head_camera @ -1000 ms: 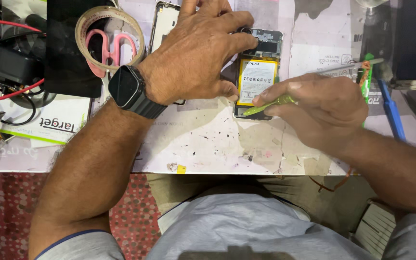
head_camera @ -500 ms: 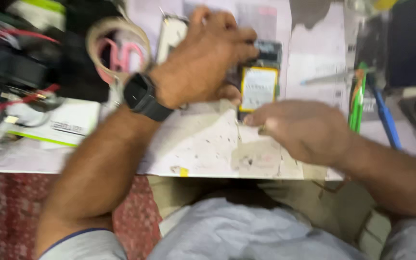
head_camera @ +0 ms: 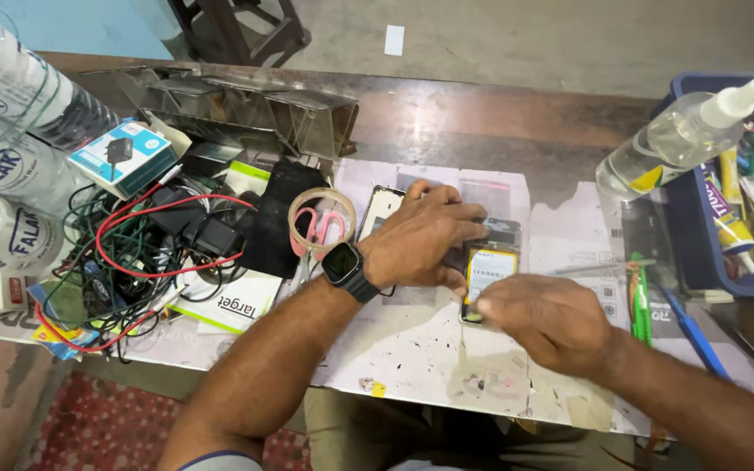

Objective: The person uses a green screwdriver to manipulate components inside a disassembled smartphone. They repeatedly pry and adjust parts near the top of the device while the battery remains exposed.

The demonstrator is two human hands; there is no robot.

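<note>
An open phone [head_camera: 501, 234] with a yellow-labelled battery [head_camera: 490, 269] lies on a stained white sheet [head_camera: 412, 340]. My left hand [head_camera: 425, 234], with a black smartwatch [head_camera: 340, 262] on its wrist, lies flat across the phone's left side and holds it down. Its fingers also cover part of a second phone panel [head_camera: 380, 208]. My right hand [head_camera: 544, 319] sits at the battery's lower end with its fingertips pinched together. Only a pale green tip of a thin tool [head_camera: 472, 306] shows there.
A tape roll around pink scissors [head_camera: 320, 223] and a tangle of cables and chargers [head_camera: 146, 253] lie to the left. Clear bottles [head_camera: 10, 131] stand at the far left. On the right are a spray bottle [head_camera: 682, 139], a blue tray [head_camera: 700, 253] of tubes, and a green-handled tool [head_camera: 639, 301].
The camera has tilted up and shows more of the table. My right hand has drawn in to the battery's lower end, hiding most of the green tool. My left hand stays on the phone.
</note>
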